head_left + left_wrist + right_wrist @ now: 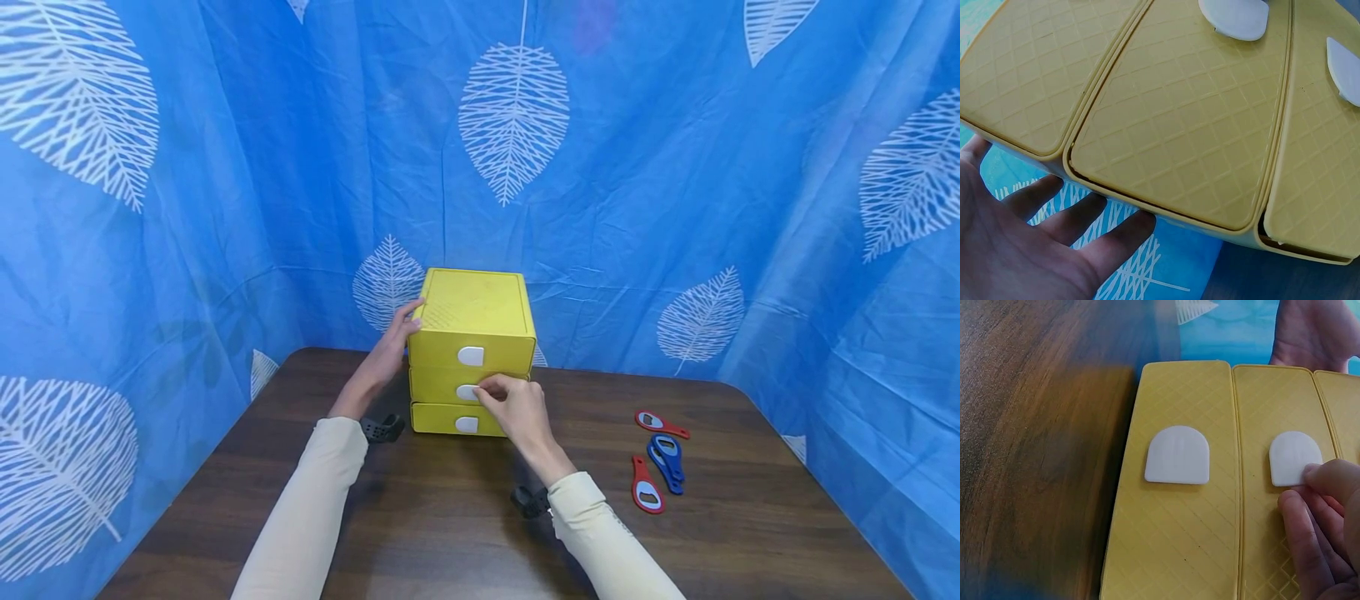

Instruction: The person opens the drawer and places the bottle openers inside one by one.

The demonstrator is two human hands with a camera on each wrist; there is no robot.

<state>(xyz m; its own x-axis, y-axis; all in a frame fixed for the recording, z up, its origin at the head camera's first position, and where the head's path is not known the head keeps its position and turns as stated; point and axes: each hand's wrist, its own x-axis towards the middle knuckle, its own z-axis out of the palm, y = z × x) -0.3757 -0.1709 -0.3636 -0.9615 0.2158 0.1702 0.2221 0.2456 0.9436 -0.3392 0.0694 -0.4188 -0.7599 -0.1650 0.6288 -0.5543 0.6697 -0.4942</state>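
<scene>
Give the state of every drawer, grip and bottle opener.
Top drawer: appears closed
Middle drawer: appears closed
Bottom drawer: shut or nearly so
Left grip: fingers extended, touching yellow cabinet
Right grip: pinching middle handle
Red bottle openers: lying flat, apart
Blue bottle openers: lying flat, overlapping

A dark brown table (450, 517) with wood grain and rounded far corners carried everything. Toward its far edge stood a yellow three-drawer unit (480, 304), upright, its white pulls (471, 357) facing the near side. On the right part lay flat bottle openers: a red one (663, 423) farthest back, two blue ones (667, 454) overlapping just in front, and another red one (642, 473) beside them, nearer the front.
</scene>
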